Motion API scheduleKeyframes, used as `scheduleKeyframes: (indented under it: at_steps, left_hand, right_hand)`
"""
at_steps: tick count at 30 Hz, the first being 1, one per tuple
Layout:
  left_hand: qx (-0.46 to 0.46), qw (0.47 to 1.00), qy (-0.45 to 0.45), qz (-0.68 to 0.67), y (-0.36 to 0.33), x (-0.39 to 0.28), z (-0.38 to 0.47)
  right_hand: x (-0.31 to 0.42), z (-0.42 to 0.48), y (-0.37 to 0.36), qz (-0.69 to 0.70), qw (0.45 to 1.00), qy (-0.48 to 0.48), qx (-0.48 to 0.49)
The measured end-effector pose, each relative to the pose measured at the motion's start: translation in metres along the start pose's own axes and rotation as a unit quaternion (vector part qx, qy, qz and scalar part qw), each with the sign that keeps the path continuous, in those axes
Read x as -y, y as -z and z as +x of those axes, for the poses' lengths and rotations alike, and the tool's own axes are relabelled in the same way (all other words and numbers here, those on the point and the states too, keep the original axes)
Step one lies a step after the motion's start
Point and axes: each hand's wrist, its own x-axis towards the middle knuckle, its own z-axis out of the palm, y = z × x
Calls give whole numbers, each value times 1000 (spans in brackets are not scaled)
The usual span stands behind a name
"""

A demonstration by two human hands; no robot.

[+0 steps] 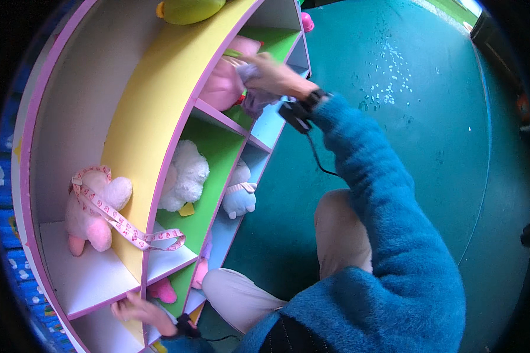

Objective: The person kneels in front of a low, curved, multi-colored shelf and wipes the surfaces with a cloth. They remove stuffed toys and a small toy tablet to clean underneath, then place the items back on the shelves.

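Note:
My right hand, blurred, reaches into an upper cubby of a toy shelf and grips a purple plush toy. A pink plush toy sits right beside it, and the hand partly covers both. My left hand lies low at the shelf's pink-edged divider, fingers loosely apart, with no toy in it. Above that hand, a pink and white plush toy with a printed strap rests in the yellow-floored compartment; the strap hangs over the edge.
A white fluffy plush occupies the green middle cubby. A grey-blue plush stands on the blue lower shelf. Near my knee are pink plush parts. A yellow-green toy sits at the top. The green floor spreads to the right.

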Motion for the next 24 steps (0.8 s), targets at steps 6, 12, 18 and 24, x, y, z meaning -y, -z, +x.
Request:
scheduleKeyframes:
  at_steps: [6, 12, 18, 24]
  left_hand:
    - [207, 930, -284, -106, -22, -128, -17]
    - [261, 907, -327, 48, -112, -204, 53]
    - [241, 888, -374, 118, -151, -210, 66]
    - [254, 887, -366, 121, -152, -205, 64]
  right_hand:
    - [-101, -135, 9, 247, 864, -392, -200]
    - [-173, -140, -47, 293, 870, -396, -19]
    - [-225, -90, -71, -3, 917, -375, -138]
    - [-202, -92, -130, -299, 942, -154, -6]
